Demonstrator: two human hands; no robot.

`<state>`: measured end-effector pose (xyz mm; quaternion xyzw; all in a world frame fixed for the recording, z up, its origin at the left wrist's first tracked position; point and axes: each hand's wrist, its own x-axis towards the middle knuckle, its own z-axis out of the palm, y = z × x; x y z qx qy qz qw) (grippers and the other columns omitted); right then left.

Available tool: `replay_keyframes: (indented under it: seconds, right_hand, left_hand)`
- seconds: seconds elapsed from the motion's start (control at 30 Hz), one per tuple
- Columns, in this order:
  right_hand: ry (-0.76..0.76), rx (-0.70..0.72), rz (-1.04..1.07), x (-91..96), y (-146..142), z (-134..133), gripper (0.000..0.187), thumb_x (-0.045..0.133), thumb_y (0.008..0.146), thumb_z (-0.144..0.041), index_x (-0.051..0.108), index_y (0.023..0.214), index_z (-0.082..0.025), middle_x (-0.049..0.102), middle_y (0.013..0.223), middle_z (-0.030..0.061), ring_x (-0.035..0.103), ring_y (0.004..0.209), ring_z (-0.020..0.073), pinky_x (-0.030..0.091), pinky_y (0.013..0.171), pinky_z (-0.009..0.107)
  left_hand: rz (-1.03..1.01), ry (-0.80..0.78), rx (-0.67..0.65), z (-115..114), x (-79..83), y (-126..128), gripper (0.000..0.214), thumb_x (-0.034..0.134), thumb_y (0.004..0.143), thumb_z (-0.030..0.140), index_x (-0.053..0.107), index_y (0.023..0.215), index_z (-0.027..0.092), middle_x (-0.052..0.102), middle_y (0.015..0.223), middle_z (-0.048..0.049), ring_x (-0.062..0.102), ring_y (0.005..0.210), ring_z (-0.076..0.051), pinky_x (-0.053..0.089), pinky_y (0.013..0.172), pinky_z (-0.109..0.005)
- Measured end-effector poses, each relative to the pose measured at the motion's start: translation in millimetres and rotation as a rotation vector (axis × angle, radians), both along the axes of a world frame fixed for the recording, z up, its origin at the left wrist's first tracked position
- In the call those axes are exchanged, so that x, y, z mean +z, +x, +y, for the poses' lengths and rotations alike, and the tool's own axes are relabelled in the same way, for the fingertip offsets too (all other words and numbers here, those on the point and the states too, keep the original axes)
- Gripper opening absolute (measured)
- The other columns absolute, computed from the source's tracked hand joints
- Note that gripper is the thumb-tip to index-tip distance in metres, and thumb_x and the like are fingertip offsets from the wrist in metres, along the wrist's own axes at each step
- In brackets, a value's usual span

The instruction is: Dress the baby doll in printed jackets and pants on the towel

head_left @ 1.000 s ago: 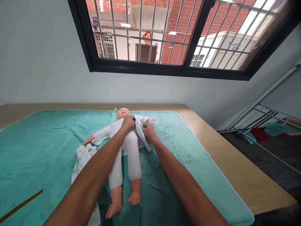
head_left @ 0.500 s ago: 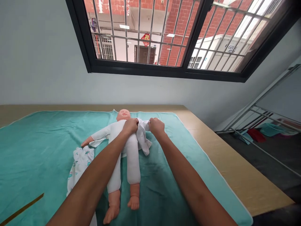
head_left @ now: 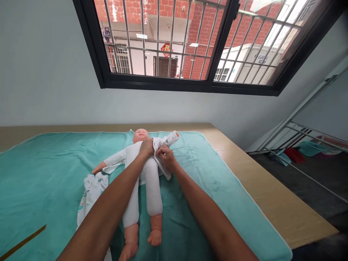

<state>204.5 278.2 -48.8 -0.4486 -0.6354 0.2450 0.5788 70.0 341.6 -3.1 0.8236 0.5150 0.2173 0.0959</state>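
Observation:
A baby doll (head_left: 148,181) in a white body lies on its back on a teal blanket (head_left: 49,170), head toward the wall. My left hand (head_left: 146,148) rests closed on the doll's chest and pinches the edge of a white printed garment (head_left: 164,145). Right beside it, my right hand (head_left: 166,158) grips the same garment's flap at the doll's side. The garment's sleeve sticks up and out past the doll's shoulder. Another printed cloth (head_left: 91,192) lies bunched under the doll's other arm and along its leg.
The blanket covers a wooden table (head_left: 280,203) that stands against a grey wall under a barred window (head_left: 190,40). A metal rack (head_left: 307,134) leans at the right, with red and teal items on the dark floor.
My right hand came back from beyond the doll's shoulder to its side, close to my left hand, pulling the garment flap in. The sleeve now points up. The view shifted slightly.

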Motion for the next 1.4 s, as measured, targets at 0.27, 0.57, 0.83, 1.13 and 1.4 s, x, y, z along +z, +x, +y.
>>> replay_keyframes:
  seconds: [0.27,0.57,0.83,1.13,1.4]
  right_hand:
    - [-0.182,-0.361,0.328,-2.0,13,21,0.034,0.025,0.093,-0.048,0.047,0.088,-0.021,0.052,0.07,-0.0002,0.05,0.057,0.0133,0.043,0.056,0.024]
    - [-0.292,-0.335,-0.121,-1.4,18,9,0.02,0.05,0.077,-0.023,0.053,0.057,-0.02,0.059,0.06,0.0019,0.056,0.067,0.0179,0.041,0.069,0.027]
    - [-0.378,-0.38,-0.326,12.0,33,15,0.022,0.052,0.075,-0.015,0.056,0.055,-0.019,0.06,0.057,0.0028,0.059,0.063,0.0181,0.042,0.065,0.026]
    - [-0.189,-0.721,-0.099,27.4,46,3,0.02,0.053,0.085,-0.029,0.056,0.1,-0.016,0.068,0.087,0.0081,0.063,0.081,0.0207,0.044,0.073,0.027]
    - [-0.233,-0.759,-0.2,33.0,41,15,0.023,0.053,0.087,-0.034,0.063,0.102,-0.019,0.066,0.09,0.0052,0.059,0.079,0.0196,0.041,0.069,0.027]
  left_hand:
    - [-0.077,-0.006,0.011,-2,3.0,-1,0.012,0.058,0.075,0.02,0.067,0.074,0.012,0.07,0.075,-0.008,0.059,0.067,-0.017,0.041,0.062,-0.026]
    - [-0.081,-0.016,0.01,-5,2.4,0,0.013,0.059,0.074,0.016,0.069,0.08,0.011,0.071,0.079,-0.0098,0.062,0.07,-0.018,0.043,0.062,-0.025]
    - [-0.01,-0.008,0.003,-8,0.6,7,0.022,0.06,0.072,0.013,0.071,0.092,0.012,0.074,0.091,-0.0158,0.068,0.081,-0.024,0.046,0.068,-0.028]
    - [0.055,0.002,-0.004,-9,0.0,9,0.021,0.056,0.078,0.013,0.071,0.093,0.013,0.073,0.095,-0.0158,0.069,0.087,-0.025,0.048,0.073,-0.027]
    - [0.067,0.033,-0.025,-10,0.1,10,0.019,0.055,0.081,0.015,0.071,0.092,0.013,0.073,0.097,-0.0156,0.069,0.09,-0.024,0.049,0.076,-0.027]
